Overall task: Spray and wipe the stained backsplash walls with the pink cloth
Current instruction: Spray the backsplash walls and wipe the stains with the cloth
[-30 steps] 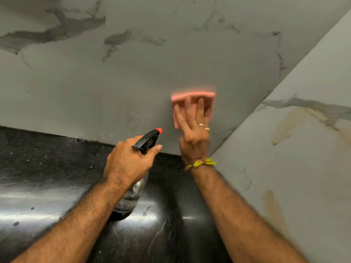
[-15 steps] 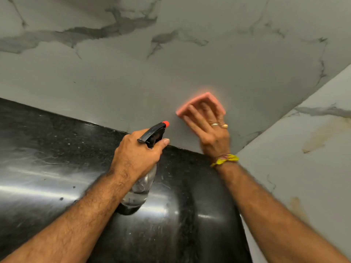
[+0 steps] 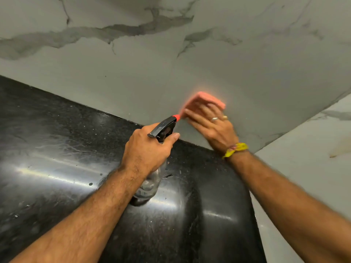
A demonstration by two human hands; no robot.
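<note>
Seen from the single head camera, which looks forward and down, two bare forearms reach over a glossy black countertop (image 3: 57,164) toward a grey marble-look back wall (image 3: 152,78). Low on that wall, just above the line where it meets the counter, the right hand (image 3: 210,122) presses a folded pink cloth (image 3: 207,98) flat against the surface; its fingers lie straight and close together over the cloth, pressing rather than pinching, and motion blur softens their outline. Rings show on two fingers, and a yellow thread band (image 3: 235,149) circles the wrist. Just to the left of that hand, and slightly nearer the camera, the left hand (image 3: 148,149) is curled round the neck of a clear spray bottle (image 3: 150,185), the forefinger lying under its black trigger head (image 3: 163,128). An orange nozzle tip (image 3: 176,117) points up and to the right, almost touching the cloth hand's fingertips. Running along the wall, the cloth's long edge tilts down toward the left. To the right, a second wall (image 3: 307,168) meets the first in a corner, and a brownish stain (image 3: 340,149) shows on it, well apart from the cloth. That stain lies to the right of the cloth, so the right hand is the nearer one for it, and nothing stands between them but bare wall and the corner seam. Dark grey veining crosses the upper back wall.
</note>
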